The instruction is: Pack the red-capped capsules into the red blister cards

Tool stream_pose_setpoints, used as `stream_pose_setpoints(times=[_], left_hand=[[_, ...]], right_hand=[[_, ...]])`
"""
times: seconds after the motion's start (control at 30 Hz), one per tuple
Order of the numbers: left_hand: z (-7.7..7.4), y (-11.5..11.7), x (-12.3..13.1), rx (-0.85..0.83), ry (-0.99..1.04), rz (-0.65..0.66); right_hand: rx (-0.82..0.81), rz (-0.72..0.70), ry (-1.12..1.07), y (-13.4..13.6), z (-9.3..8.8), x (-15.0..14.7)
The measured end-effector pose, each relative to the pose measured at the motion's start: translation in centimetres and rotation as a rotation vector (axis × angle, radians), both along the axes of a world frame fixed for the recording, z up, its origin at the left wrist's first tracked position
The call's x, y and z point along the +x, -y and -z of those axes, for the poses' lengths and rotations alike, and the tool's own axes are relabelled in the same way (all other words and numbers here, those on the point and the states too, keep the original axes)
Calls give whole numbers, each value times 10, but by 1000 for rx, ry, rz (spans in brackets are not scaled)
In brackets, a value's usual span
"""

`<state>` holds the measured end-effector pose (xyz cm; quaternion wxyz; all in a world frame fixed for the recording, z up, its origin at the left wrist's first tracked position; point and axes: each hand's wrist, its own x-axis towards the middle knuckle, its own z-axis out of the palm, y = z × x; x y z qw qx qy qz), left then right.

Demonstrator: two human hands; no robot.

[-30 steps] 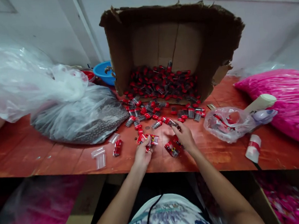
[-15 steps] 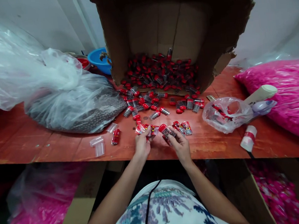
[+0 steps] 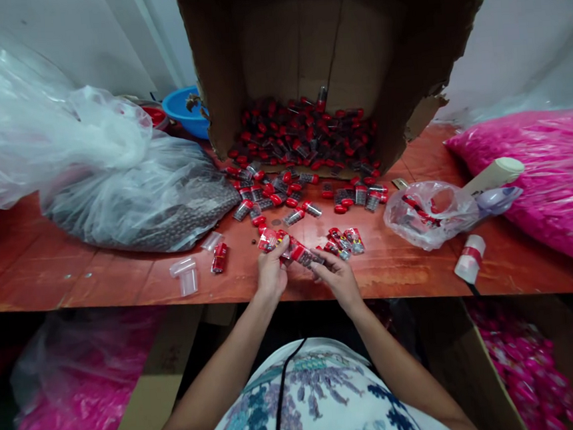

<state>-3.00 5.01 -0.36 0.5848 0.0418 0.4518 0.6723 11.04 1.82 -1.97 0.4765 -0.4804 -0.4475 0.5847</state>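
My left hand [image 3: 272,270] pinches a small red printed packet [image 3: 267,239] above the red-brown table [image 3: 142,281]. A red-capped clear bottle of dark beads [image 3: 302,252] is in the fingers of my right hand [image 3: 338,276], its red cap end touching or very near my left fingers. Several red printed packets [image 3: 353,240] lie just right of my right hand. Left of my left hand are a red roll-like piece [image 3: 219,258] and clear empty tubes [image 3: 188,281]. Several bead-filled bottles [image 3: 311,208] lie loose behind my hands.
An open cardboard box [image 3: 296,47] full of red-capped bottles stands at the back. A bag of dark beads [image 3: 149,200] is at left, a blue basin [image 3: 186,111] behind it. At right are a small plastic bag [image 3: 420,220], a white roll [image 3: 469,259] and a pink bag [image 3: 554,178].
My right hand has brought the bottle left, against or close to my left hand, and the bottle has tilted flatter. The whole view has shifted slightly.
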Motion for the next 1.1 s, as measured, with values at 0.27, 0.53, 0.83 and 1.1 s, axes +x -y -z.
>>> stream_pose_setpoints(times=[0.27,0.53,0.83,1.1], left_hand=[[-1,10,3,161,-226,189],[-5,16,-4,205,-108,309],[3,17,1,145,-202,211],[1,19,-8,92,-97,326]], right_hand=[[178,61,122,2,3,0],[-3,70,-160,3,5,0],[363,-108,387,9,7,6],[367,-106,364,12,6,7]])
